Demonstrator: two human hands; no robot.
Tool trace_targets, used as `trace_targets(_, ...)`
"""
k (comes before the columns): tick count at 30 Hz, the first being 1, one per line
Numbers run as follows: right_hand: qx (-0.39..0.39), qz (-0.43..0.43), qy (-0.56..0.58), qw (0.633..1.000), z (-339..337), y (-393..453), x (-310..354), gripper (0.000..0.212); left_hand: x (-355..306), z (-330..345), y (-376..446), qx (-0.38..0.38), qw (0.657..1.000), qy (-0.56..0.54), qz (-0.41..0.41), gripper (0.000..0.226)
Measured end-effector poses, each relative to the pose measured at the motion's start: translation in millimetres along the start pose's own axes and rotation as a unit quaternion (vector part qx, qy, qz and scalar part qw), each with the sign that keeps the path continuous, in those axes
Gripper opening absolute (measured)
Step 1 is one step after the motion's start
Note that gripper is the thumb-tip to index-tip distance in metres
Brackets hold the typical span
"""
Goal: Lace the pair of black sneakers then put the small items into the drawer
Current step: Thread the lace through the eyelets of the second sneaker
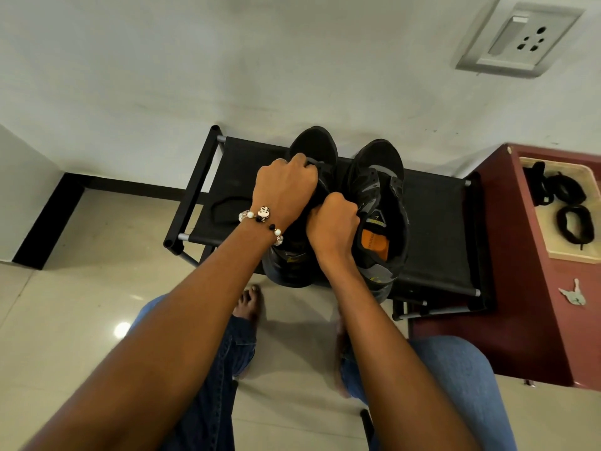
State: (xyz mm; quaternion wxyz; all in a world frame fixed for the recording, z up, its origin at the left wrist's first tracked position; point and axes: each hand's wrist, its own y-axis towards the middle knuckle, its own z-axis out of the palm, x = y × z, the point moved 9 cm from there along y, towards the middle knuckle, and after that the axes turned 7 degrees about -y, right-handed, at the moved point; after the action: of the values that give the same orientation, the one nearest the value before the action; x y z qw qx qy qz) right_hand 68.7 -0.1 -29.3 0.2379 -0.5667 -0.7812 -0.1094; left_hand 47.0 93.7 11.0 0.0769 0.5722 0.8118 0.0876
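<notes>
Your two forearms filled the near frame, reaching out over your knees to the black shoe rack (435,222) where the two black sneakers (377,203) stood side by side — set at a height that let you work seated. Your left hand (284,187) was curled tight on the left sneaker's lace near the toe, and your right hand (333,222) was clenched at its tongue, probably drawing the lace taut. In the open drawer (533,203) lay dark coiled items; one set of keys (574,296) waited on the cabinet top.
</notes>
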Motion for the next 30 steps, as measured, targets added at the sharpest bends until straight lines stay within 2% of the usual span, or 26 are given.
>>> trace_targets(3,0.003,0.000,-0.001,1.000,1,1,0,0.019,-1,-4,1,-0.068,0.998,-0.008,0.013,0.022)
trace_targets(5,0.000,-0.001,-0.001,1.000,2,1,-1,0.020,6,-3,3,-0.078,0.995,-0.064,-0.004,0.017)
trace_targets(7,-0.005,0.001,-0.001,1.000,2,2,-1,0.021,32,1,5,-0.062,0.976,-0.178,-0.109,0.020)
trace_targets(8,-0.007,0.004,0.000,1.000,2,2,-1,0.021,49,3,2,-0.052,0.945,-0.270,-0.179,0.023)
trace_targets(9,-0.008,0.006,0.000,1.000,3,2,-1,0.021,69,13,-2,-0.051,0.885,-0.388,-0.252,0.024)
trace_targets(10,-0.009,0.006,-0.001,1.000,3,2,-1,0.021,83,20,-9,-0.048,0.809,-0.489,-0.321,0.023)
trace_targets(11,-0.008,0.003,-0.002,1.000,3,2,-1,0.022,95,28,-17,-0.054,0.752,-0.545,-0.368,0.023)
trace_targets(12,-0.004,0.000,-0.004,1.000,4,3,-1,0.022,105,29,-22,-0.050,0.743,-0.540,-0.393,0.024)
trace_targets(15,0.009,-0.020,-0.022,1.000,3,4,3,0.026,124,20,-29,-0.014,0.850,-0.337,-0.405,0.018)
trace_targets(17,-0.012,-0.064,-0.038,0.997,-4,7,13,0.040,120,5,-30,-0.011,0.882,-0.275,-0.383,0.024)
trace_targets(18,-0.032,-0.095,-0.041,0.994,-9,10,18,0.045,112,-4,-25,-0.019,0.896,-0.290,-0.334,0.025)
trace_targets(19,-0.049,-0.128,-0.043,0.990,-13,11,25,0.045,104,-8,-19,-0.013,0.903,-0.328,-0.278,0.024)
trace_targets(21,-0.051,-0.186,-0.061,0.979,-14,15,34,0.039,76,-5,-19,0.085,0.886,-0.406,-0.210,0.025)
trace_targets(22,-0.042,-0.205,-0.073,0.975,-12,17,36,0.037,63,2,-23,0.147,0.885,-0.401,-0.188,0.028)
trace_targets(24,-0.032,-0.220,-0.078,0.972,-8,19,36,0.036,46,16,-29,0.213,0.914,-0.310,-0.151,0.044)
trace_targets(26,-0.041,-0.225,-0.072,0.971,-8,20,37,0.035,40,24,-32,0.197,0.935,-0.252,-0.156,0.051)
trace_targets(30,-0.053,-0.235,-0.081,0.967,-5,23,39,0.031,43,29,-32,0.132,0.931,-0.250,-0.230,0.040)
